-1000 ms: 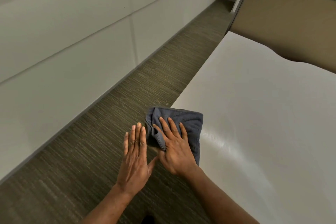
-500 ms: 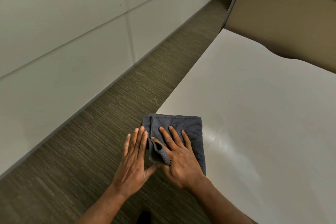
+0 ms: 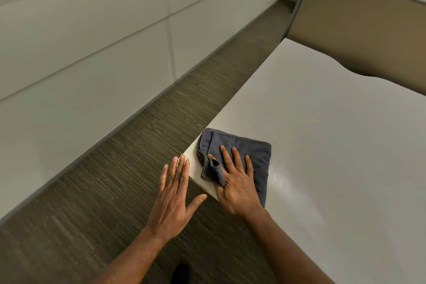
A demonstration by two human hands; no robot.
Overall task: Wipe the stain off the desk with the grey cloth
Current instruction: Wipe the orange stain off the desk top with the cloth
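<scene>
Presses the right grip flat onto the grey cloth, fingers straight and clutching nothing, one fold lapped over the forefinger. Holds the left grip released and spread just off the bench's left edge, above the carpet, clear of the cloth. Finds the cloth folded at the near left corner. Shows a brownish smudge, perhaps the stain, at the cloth's left hem, just left of the right grip. Probably calls for a short leftward stroke from that nearer grip.
</scene>
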